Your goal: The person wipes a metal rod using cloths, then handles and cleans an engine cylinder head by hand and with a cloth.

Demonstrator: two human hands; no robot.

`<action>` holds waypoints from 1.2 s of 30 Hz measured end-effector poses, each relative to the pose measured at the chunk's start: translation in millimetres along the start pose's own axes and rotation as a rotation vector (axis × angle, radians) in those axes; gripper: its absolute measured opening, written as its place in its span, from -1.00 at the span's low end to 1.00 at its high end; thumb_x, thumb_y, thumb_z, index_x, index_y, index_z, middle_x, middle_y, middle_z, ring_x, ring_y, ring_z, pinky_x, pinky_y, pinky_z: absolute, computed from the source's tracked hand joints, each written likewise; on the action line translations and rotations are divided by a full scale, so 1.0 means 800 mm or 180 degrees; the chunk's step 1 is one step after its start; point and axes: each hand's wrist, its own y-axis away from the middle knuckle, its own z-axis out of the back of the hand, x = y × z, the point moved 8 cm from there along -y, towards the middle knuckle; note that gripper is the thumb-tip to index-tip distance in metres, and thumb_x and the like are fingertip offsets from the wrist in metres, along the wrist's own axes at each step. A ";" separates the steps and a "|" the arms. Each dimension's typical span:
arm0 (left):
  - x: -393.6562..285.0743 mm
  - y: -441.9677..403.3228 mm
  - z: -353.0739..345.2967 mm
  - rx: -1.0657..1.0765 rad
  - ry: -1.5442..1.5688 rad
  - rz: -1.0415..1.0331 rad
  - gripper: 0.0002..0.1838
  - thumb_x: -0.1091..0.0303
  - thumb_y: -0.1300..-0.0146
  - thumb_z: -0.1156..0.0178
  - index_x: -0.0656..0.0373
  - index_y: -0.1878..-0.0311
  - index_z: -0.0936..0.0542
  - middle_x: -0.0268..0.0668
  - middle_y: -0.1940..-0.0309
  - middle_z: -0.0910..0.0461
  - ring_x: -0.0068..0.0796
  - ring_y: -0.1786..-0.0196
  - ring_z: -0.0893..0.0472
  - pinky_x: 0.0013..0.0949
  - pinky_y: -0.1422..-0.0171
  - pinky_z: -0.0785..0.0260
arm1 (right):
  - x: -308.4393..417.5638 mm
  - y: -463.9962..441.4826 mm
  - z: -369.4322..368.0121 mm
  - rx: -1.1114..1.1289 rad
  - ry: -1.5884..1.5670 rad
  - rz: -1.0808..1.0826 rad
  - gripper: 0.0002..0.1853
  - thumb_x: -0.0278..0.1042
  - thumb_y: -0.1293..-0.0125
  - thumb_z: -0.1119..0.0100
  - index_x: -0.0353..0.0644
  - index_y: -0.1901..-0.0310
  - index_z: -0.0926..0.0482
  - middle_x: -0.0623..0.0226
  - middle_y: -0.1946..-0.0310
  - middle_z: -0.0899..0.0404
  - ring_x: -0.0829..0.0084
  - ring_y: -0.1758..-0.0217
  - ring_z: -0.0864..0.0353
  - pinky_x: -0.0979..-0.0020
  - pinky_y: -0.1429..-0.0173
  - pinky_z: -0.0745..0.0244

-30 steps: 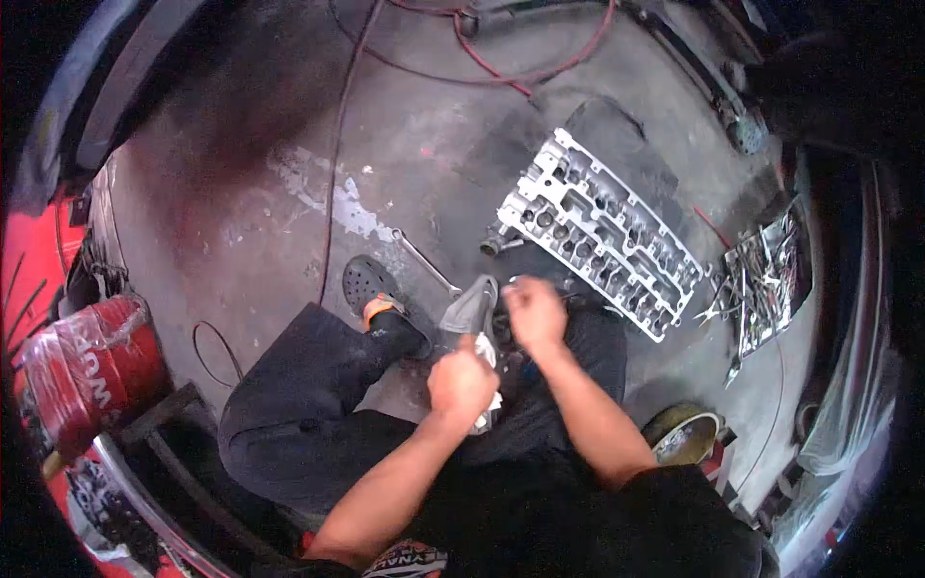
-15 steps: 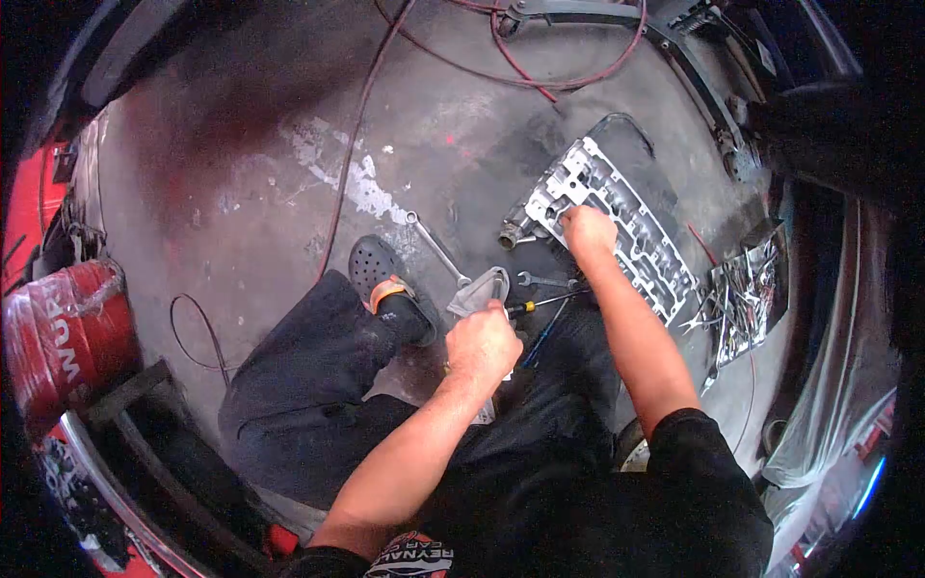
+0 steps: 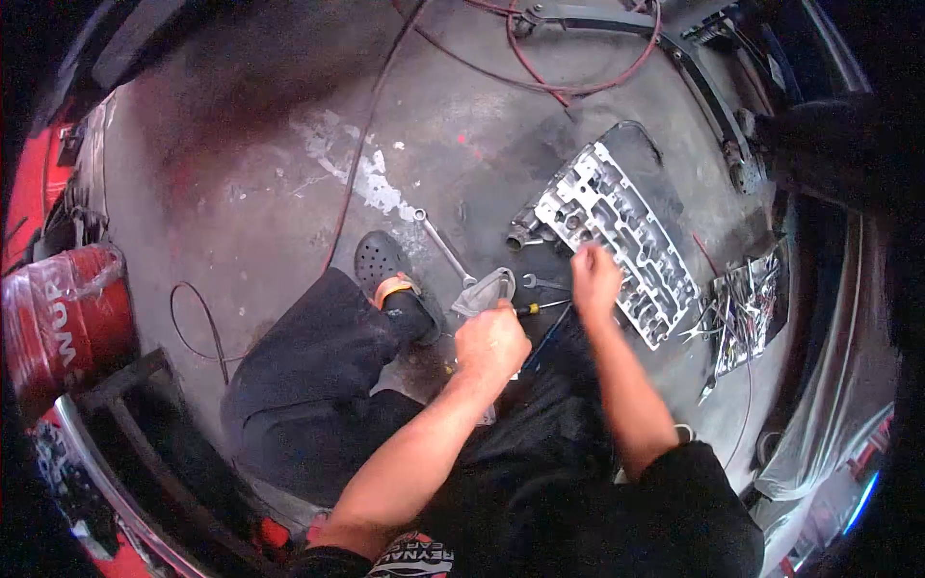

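A: Hands' state, for the record?
B: L hand is seen clenched, next to a grey item; contents of the fist can't be made out. R hand is blurred, fingers bent in; whether anything is pinched can't be confirmed.

A: Posn. of cyl. head?
B: Laid at an angle on the floor, just beyond the R hand, which is seen by its near edge. Contact can't be determined.

A: Tools nearby?
B: Screwdriver, yellow/blk handle, is noted between the hands, w/ open-end spanner just beyond. Longer spanner is noted past the grey item. Misc. tools are heaped to the right of the cyl. head.

A: Recs re: handling?
B: As judged, L grip should be held steady. R fingertips should be guarded vs. machined edges, poss. sharp. Any small part should be pinched firmly and carried clear of open recesses; a drop there could be hard to retrieve. Screwdriver tip, pointed toward the R wrist, should be turned away.
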 end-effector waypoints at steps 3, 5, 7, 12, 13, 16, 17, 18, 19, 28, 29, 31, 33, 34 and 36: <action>0.001 -0.003 -0.002 -0.0123 -0.0044 0.0065 -0.71 0.38 -0.10 -0.10 0.29 0.11 -0.57 0.05 0.29 -0.68 0.05 0.17 -0.70 -0.01 0.04 -0.53 | -0.025 0.106 -0.048 0.0518 -0.0259 -0.0715 -0.77 -0.13 -0.29 -0.16 -0.11 0.23 -0.62 0.08 0.42 -0.65 0.07 0.30 -0.68 0.13 0.19 -0.54; 0.002 0.001 0.000 -0.0051 -0.0118 0.0102 -0.70 0.38 -0.09 -0.10 0.29 0.12 -0.57 0.05 0.30 -0.68 0.05 0.17 -0.69 -0.01 0.03 -0.53 | -0.057 0.133 -0.092 0.0811 -0.0220 -0.1007 -0.76 -0.14 -0.29 -0.15 -0.12 0.23 -0.64 0.08 0.42 -0.66 0.07 0.30 -0.69 0.14 0.18 -0.55; 0.018 0.006 -0.005 -0.0040 -0.0130 0.0269 -0.69 0.36 -0.08 -0.11 0.27 0.09 -0.56 0.09 0.31 -0.67 0.11 0.18 -0.68 0.02 0.02 -0.51 | -0.117 0.155 -0.147 0.0833 -0.0461 -0.1827 -0.75 -0.15 -0.28 -0.16 -0.15 0.24 -0.67 0.09 0.38 -0.68 0.04 0.33 -0.68 0.15 0.16 -0.54; 0.059 0.015 -0.018 -0.0408 -0.0064 0.0288 -0.68 0.31 -0.11 -0.12 0.19 0.06 -0.56 0.14 0.37 -0.64 0.19 0.23 -0.65 0.09 0.04 -0.48 | -0.154 0.149 -0.197 0.1085 -0.0905 -0.2358 -0.78 -0.22 -0.22 -0.20 -0.20 0.31 -0.69 0.19 0.51 -0.68 0.28 0.43 -0.68 0.26 0.24 -0.52; 0.059 0.014 -0.020 -0.0404 -0.0034 0.0284 -0.68 0.31 -0.11 -0.13 0.19 0.06 -0.56 0.14 0.37 -0.64 0.19 0.23 -0.65 0.09 0.04 -0.47 | -0.156 0.149 -0.194 0.1057 -0.0921 -0.2393 -0.78 -0.22 -0.22 -0.20 -0.20 0.31 -0.69 0.19 0.51 -0.68 0.28 0.43 -0.68 0.26 0.24 -0.52; 0.052 0.015 -0.022 -0.0365 -0.0087 0.0300 -0.69 0.31 -0.12 -0.13 0.19 0.06 -0.55 0.14 0.38 -0.64 0.18 0.22 -0.65 0.10 0.04 -0.47 | -0.127 0.140 -0.174 0.0901 -0.1029 -0.2097 -0.75 -0.15 -0.25 -0.18 -0.16 0.29 -0.70 0.16 0.43 -0.69 0.17 0.36 -0.70 0.21 0.20 -0.53; 0.048 0.015 -0.021 -0.0364 -0.0107 0.0293 -0.69 0.31 -0.12 -0.12 0.18 0.06 -0.55 0.14 0.38 -0.64 0.18 0.22 -0.65 0.10 0.04 -0.47 | -0.091 0.115 -0.149 0.0801 -0.0798 -0.1684 -0.73 -0.12 -0.26 -0.17 -0.13 0.27 -0.70 0.15 0.38 -0.70 0.12 0.30 -0.69 0.18 0.17 -0.53; 0.046 0.018 -0.023 -0.0342 -0.0121 0.0302 -0.68 0.31 -0.12 -0.11 0.18 0.05 -0.55 0.14 0.38 -0.64 0.18 0.22 -0.65 0.10 0.04 -0.47 | -0.065 0.104 -0.133 0.0715 -0.0554 -0.1284 -0.72 -0.08 -0.26 -0.17 -0.10 0.26 -0.71 0.13 0.33 -0.70 0.07 0.25 -0.69 0.15 0.14 -0.53; 0.044 0.018 -0.026 -0.0282 -0.0228 0.0307 -0.66 0.30 -0.13 -0.10 0.16 0.02 -0.55 0.13 0.37 -0.64 0.17 0.22 -0.65 0.10 0.04 -0.47 | -0.067 0.100 -0.147 0.1000 -0.0388 -0.1378 -0.73 -0.06 -0.27 -0.18 -0.04 0.20 -0.71 0.11 0.26 -0.68 0.01 0.16 -0.66 0.11 0.08 -0.54; 0.087 0.025 -0.038 -0.0444 -0.0001 0.0425 -0.63 0.26 -0.10 -0.19 0.07 -0.02 -0.59 0.11 0.32 -0.65 0.14 0.17 -0.65 0.05 -0.01 -0.47 | -0.087 0.133 -0.167 0.0641 -0.1129 -0.1959 -0.73 -0.30 -0.29 -0.09 -0.22 0.08 -0.66 0.02 0.24 -0.68 0.08 0.14 -0.68 0.22 -0.04 -0.54; 0.094 0.025 -0.037 -0.0525 0.0000 0.0427 -0.63 0.25 -0.09 -0.21 0.06 -0.01 -0.60 0.09 0.29 -0.65 0.12 0.14 -0.65 0.03 -0.02 -0.47 | -0.089 0.141 -0.169 0.0407 -0.0965 -0.1898 -0.73 -0.30 -0.29 -0.10 -0.23 0.08 -0.66 0.02 0.21 -0.68 0.08 0.13 -0.67 0.22 -0.05 -0.53; 0.116 0.025 -0.034 -0.0424 0.0255 0.0651 -0.59 0.25 -0.05 -0.28 0.11 -0.01 -0.64 0.05 0.17 -0.66 0.03 0.05 -0.65 -0.10 -0.09 -0.46 | -0.073 0.157 -0.176 -0.0044 -0.1031 -0.1665 -0.72 -0.27 -0.28 -0.15 -0.25 0.06 -0.63 0.06 0.19 -0.66 0.06 0.09 -0.64 0.22 -0.11 -0.49; 0.138 0.020 -0.035 -0.0389 0.0542 0.0673 -0.55 0.28 0.00 -0.34 0.20 -0.01 -0.65 0.04 0.14 -0.67 -0.05 0.02 -0.66 -0.19 -0.12 -0.46 | -0.043 0.149 -0.188 0.0149 -0.0842 -0.1729 -0.67 -0.20 -0.27 -0.20 -0.22 0.03 -0.62 0.01 0.04 -0.56 0.02 -0.03 -0.56 0.18 -0.17 -0.45; 0.154 0.018 -0.041 -0.0341 0.0703 0.0642 -0.52 0.26 0.00 -0.33 0.19 -0.04 -0.64 0.03 0.09 -0.65 -0.04 -0.01 -0.65 -0.20 -0.14 -0.45 | -0.028 0.142 -0.189 0.0063 -0.0781 -0.1695 -0.67 -0.18 -0.27 -0.22 -0.21 0.04 -0.62 -0.01 0.00 -0.51 0.00 -0.07 -0.53 0.16 -0.18 -0.43; 0.183 0.012 -0.059 -0.0248 0.0944 0.0611 -0.55 0.36 -0.02 -0.33 0.27 -0.04 -0.63 -0.05 0.13 -0.70 -0.21 0.08 -0.70 -0.28 -0.07 -0.48 | -0.011 0.137 -0.197 0.0314 -0.0752 -0.1843 -0.66 -0.16 -0.26 -0.23 -0.20 0.03 -0.62 -0.01 -0.02 -0.47 0.00 -0.08 -0.51 0.15 -0.17 -0.43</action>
